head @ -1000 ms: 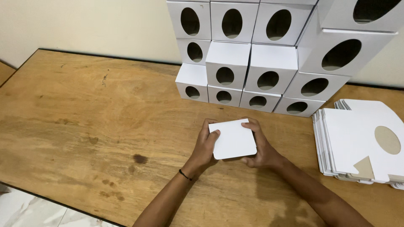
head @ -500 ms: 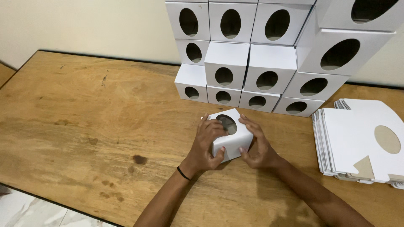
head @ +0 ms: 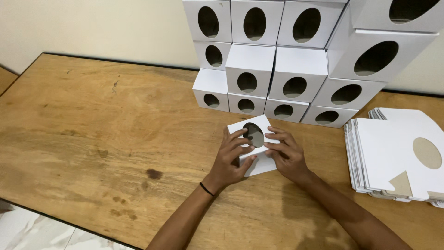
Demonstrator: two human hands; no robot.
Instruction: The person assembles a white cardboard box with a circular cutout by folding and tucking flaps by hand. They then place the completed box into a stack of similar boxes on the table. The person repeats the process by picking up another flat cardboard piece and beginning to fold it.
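Left hand (head: 231, 159): fingers clamped on the small white box (head: 254, 146), by its oval window.
Right hand (head: 284, 153): gripping its right edge.
Handling: light, crushable card (hold corners, probably).

My table (head: 92, 134) is bare wood, scuffed and stained, with a dark spot (head: 154, 173) left of the box (head: 257, 144) I press onto it. Behind that box, against the wall, the bottom row of a white box stack (head: 245, 104) sits on the wood. Right of the box lies a pile of flat blanks (head: 397, 155).
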